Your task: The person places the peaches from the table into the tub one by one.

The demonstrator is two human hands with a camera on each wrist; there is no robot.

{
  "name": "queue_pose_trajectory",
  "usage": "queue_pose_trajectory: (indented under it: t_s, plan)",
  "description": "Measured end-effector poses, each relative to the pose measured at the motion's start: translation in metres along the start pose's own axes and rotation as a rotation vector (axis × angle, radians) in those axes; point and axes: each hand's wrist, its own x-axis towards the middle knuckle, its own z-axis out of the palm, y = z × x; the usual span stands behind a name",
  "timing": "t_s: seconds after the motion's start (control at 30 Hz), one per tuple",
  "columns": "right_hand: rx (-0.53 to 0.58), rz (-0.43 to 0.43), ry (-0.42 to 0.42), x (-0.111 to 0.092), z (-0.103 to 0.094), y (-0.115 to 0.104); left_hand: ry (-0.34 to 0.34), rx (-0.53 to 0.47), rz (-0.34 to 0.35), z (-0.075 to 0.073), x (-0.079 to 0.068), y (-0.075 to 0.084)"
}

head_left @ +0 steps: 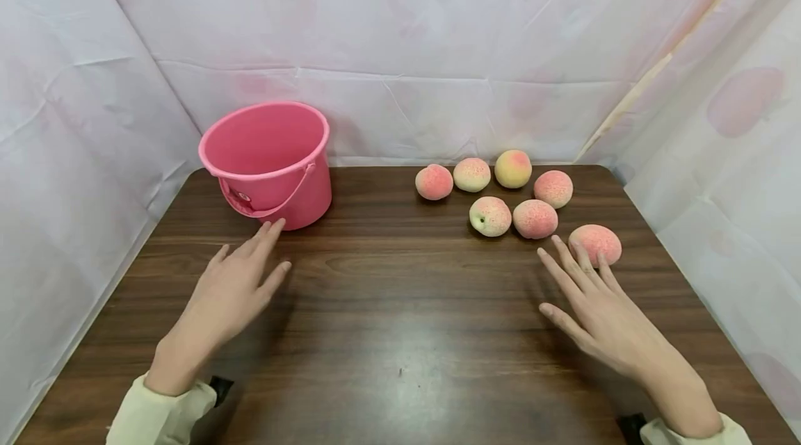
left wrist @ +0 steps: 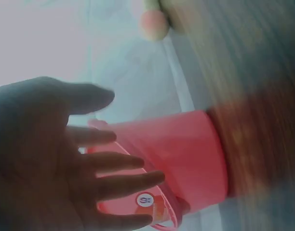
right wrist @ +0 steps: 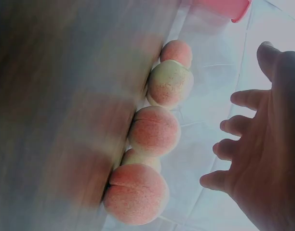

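Fingers spread and released, the left hand (head_left: 234, 288) is near the pink bucket (head_left: 315, 191), the right hand (head_left: 603, 313) by the rightmost peach (head_left: 597, 238); cupping gently seems best, though contact is unclear.

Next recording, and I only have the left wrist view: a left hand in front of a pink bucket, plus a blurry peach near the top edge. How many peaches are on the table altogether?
Observer: The head view shows seven peaches.
Operator: Has the right hand picked one up?
Observer: No. The right hand holds nothing; the right wrist view shows its fingers apart from the peaches.
Operator: Can you see into the bucket?
Observer: Only partly. The head view shows the inner wall of the bucket, but I can't make out its bottom.
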Motion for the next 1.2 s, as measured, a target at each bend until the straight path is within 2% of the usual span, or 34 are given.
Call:
queue_pose_trajectory:
  t_s: [0.2, 0.4, 0.47, 0.57, 0.73, 0.87, 1.07, 1.2]
  plan:
    - [0.007, -0.010, 0.005, 0.006, -0.001, -0.001, 0.157, -0.145, -0.131, -0.009, 0.006, -0.011]
    - [0.022, -0.039, 0.019, 0.017, 0.000, 0.001, 0.360, -0.310, -0.262, -0.016, 0.019, -0.024]
    - [0.034, -0.045, 0.013, 0.021, 0.000, 0.000, 0.396, -0.359, -0.321, -0.019, 0.022, -0.030]
    - [0.039, -0.055, 0.009, 0.027, 0.000, 0.000, 0.412, -0.411, -0.393, -0.024, 0.027, -0.039]
    - [0.017, -0.078, 0.009, 0.038, -0.003, -0.001, 0.408, -0.525, -0.440, -0.031, 0.037, -0.051]
    - [0.024, -0.104, 0.011, 0.046, -0.004, -0.004, 0.392, -0.682, -0.465, -0.035, 0.049, -0.054]
    - [-0.006, -0.163, 0.055, 0.071, -0.003, -0.004, 0.412, -0.990, -0.505, -0.043, 0.068, -0.057]
    - [0.007, -0.156, 0.055, 0.088, -0.002, -0.003, 0.408, -1.172, -0.488, -0.043, 0.077, -0.060]
